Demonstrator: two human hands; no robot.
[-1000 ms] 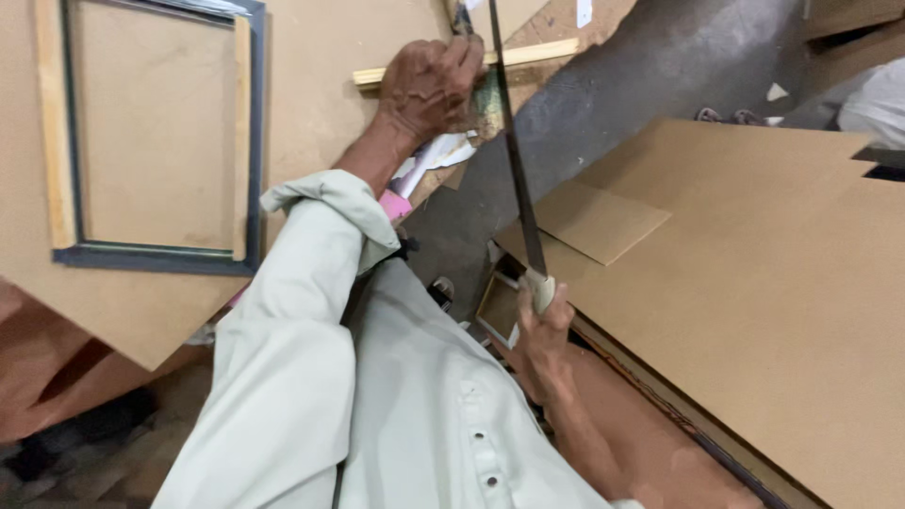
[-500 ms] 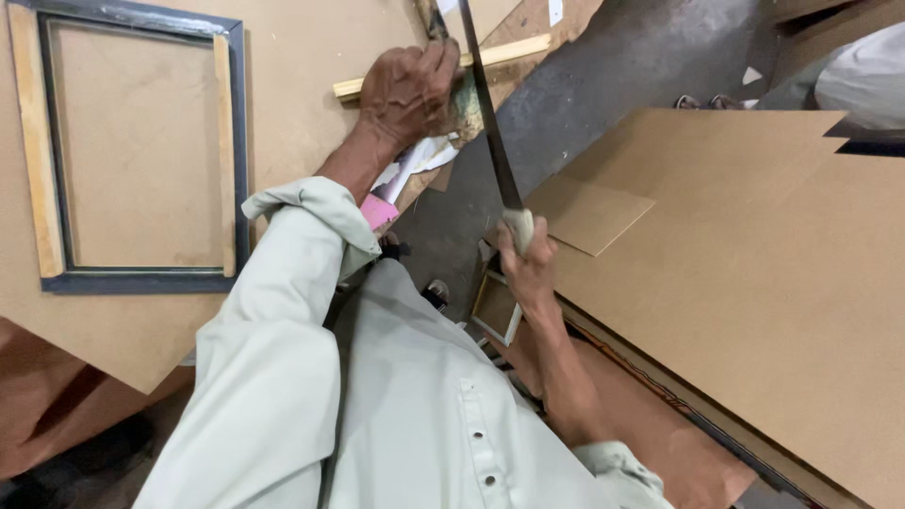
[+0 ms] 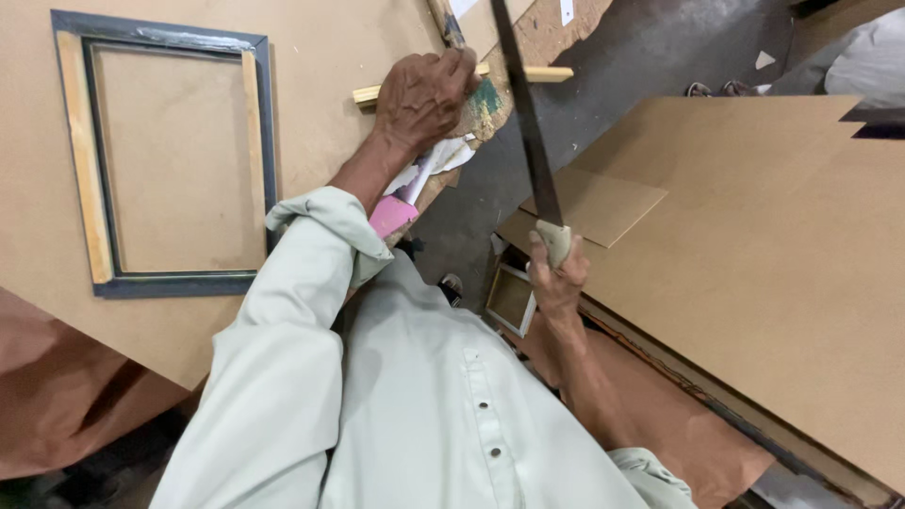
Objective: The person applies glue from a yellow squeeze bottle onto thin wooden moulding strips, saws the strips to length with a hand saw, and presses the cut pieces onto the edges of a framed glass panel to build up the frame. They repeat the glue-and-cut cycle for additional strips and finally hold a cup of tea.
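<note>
My left hand (image 3: 424,94) presses down on a thin pale wooden strip (image 3: 547,73) that lies across the edge of a brown board table (image 3: 320,57). Its fingers are closed over the strip. My right hand (image 3: 556,278) grips the pale handle of a hand saw (image 3: 523,123). The dark blade runs up and away from the handle, crossing the strip just to the right of my left hand. My light shirt sleeve covers the left forearm.
A grey and wood picture frame (image 3: 170,160) lies on the table at the left. Large brown board sheets (image 3: 754,245) are stacked at the right, with a small frame (image 3: 512,299) on the grey floor below. A pink-ended tool (image 3: 394,213) sits under my left wrist.
My right hand pushed the saw forward along the strip, then drew it back a little. My left hand stayed on the strip.
</note>
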